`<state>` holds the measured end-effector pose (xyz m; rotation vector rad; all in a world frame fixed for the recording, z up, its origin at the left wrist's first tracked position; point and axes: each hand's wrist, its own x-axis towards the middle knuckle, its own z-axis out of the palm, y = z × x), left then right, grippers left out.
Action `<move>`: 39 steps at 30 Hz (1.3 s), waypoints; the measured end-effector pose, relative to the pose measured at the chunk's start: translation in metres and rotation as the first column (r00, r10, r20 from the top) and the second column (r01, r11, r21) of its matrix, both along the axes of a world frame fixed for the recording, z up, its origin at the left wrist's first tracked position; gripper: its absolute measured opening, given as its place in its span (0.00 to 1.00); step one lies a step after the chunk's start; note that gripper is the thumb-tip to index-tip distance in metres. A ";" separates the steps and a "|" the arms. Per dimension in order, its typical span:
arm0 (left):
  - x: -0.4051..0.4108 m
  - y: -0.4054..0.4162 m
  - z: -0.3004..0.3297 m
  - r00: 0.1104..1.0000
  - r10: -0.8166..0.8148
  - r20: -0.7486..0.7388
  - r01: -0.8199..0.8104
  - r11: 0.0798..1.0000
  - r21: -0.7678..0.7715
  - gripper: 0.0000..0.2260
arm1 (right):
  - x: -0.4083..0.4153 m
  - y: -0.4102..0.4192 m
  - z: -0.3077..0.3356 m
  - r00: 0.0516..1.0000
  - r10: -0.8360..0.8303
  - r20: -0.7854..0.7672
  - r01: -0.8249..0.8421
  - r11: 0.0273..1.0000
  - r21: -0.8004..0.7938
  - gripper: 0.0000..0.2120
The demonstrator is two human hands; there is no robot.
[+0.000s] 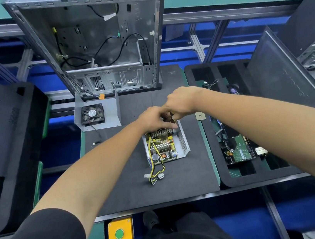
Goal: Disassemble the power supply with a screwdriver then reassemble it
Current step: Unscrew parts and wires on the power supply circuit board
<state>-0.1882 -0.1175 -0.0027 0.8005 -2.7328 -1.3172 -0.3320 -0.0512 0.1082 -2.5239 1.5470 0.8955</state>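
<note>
The open power supply [165,146] lies on the black mat, its circuit board, heat sinks and yellow-black wires exposed inside the grey metal base. Its cable bundle with white plugs [156,175] trails toward me. My left hand [155,119] rests on the far end of the unit with fingers curled around something there. My right hand [183,100] comes from the right and grips a dark screwdriver handle [171,117] held upright over the same far end. The tip is hidden. The removed cover with its black fan [92,114] sits at the mat's back left.
An empty grey computer case [91,43] stands upright behind the mat. A black foam tray [233,120] on the right holds a hard drive with a green board and cables. Dark side panels lie left and right. A yellow box with a green button [120,233] sits below the table edge.
</note>
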 end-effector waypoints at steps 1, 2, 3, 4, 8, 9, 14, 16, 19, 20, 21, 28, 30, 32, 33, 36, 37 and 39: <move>0.000 0.000 0.001 1.000 0.001 -0.010 -0.001 1.000 0.006 0.14 | -0.001 0.000 0.000 1.000 -0.024 0.000 0.024 1.000 0.009 0.12; 0.000 0.001 0.001 1.000 0.002 -0.021 -0.002 1.000 0.014 0.14 | -0.001 0.001 -0.001 0.999 -0.043 -0.005 0.043 0.999 0.018 0.13; 0.000 0.001 0.001 1.000 0.007 -0.026 -0.007 1.000 0.019 0.14 | -0.002 0.001 -0.002 0.998 -0.059 -0.007 0.059 0.998 0.024 0.13; 0.000 0.001 0.001 1.000 0.011 -0.027 -0.010 1.000 0.024 0.15 | -0.002 0.001 -0.003 0.997 -0.076 -0.002 0.076 0.997 0.026 0.13; -0.003 0.000 -0.003 1.000 0.014 -0.013 -0.014 0.999 0.038 0.19 | 0.001 0.001 -0.006 0.994 -0.106 -0.010 0.106 0.994 0.011 0.15; -0.003 0.000 -0.004 1.000 0.009 -0.004 -0.008 0.999 0.044 0.18 | 0.002 0.002 -0.007 0.994 -0.110 -0.019 0.110 0.994 0.007 0.17; 0.000 -0.001 -0.003 1.000 -0.008 -0.007 0.009 0.999 0.047 0.15 | 0.001 0.005 -0.004 0.993 -0.112 0.026 0.112 0.993 0.024 0.13; 0.000 -0.002 -0.003 1.000 -0.012 -0.014 0.012 0.998 0.054 0.19 | 0.000 0.006 -0.002 0.997 -0.043 0.061 0.040 0.998 0.043 0.12; 0.001 0.000 0.000 0.996 -0.081 -0.022 0.081 0.997 0.002 0.18 | -0.002 0.007 -0.003 0.999 0.035 0.014 -0.035 0.999 0.028 0.12; 0.001 0.000 0.000 0.998 -0.067 -0.021 0.067 0.998 -0.002 0.16 | -0.002 0.006 -0.003 1.000 0.025 0.003 -0.025 0.999 0.022 0.12; 0.001 0.000 0.001 0.999 -0.041 -0.026 0.041 0.999 0.014 0.14 | -0.001 0.006 -0.004 1.000 0.008 -0.004 -0.007 1.000 0.016 0.12; -0.002 0.002 -0.003 1.000 -0.018 -0.015 0.018 1.000 -0.024 0.10 | 0.000 0.007 -0.010 0.996 -0.054 -0.064 0.051 0.998 -0.041 0.17; -0.003 -0.001 -0.005 1.000 0.006 -0.004 -0.006 1.000 0.007 0.13 | -0.003 0.007 -0.009 0.999 -0.047 -0.009 0.047 0.998 -0.047 0.16; -0.002 -0.002 -0.005 1.000 0.002 -0.014 -0.001 0.999 0.041 0.19 | -0.005 0.006 -0.006 0.999 0.003 0.052 -0.001 0.999 -0.032 0.14; 0.000 -0.002 -0.003 0.999 -0.022 -0.025 0.023 0.999 0.039 0.20 | -0.005 0.005 -0.005 0.998 0.037 0.057 -0.036 0.999 -0.017 0.13; 0.001 0.000 0.000 0.999 -0.049 -0.020 0.049 0.999 -0.006 0.22 | -0.003 0.004 -0.002 0.999 0.049 0.025 -0.049 0.999 -0.004 0.14; 0.001 0.001 0.001 0.999 -0.031 -0.013 0.030 0.999 -0.015 0.23 | -0.003 0.003 -0.001 0.999 0.025 0.026 -0.025 1.000 -0.006 0.14; 0.000 0.003 0.002 1.000 0.006 0.014 -0.005 0.999 -0.051 0.23 | -0.003 0.001 -0.002 0.999 -0.031 0.039 0.032 0.999 -0.009 0.13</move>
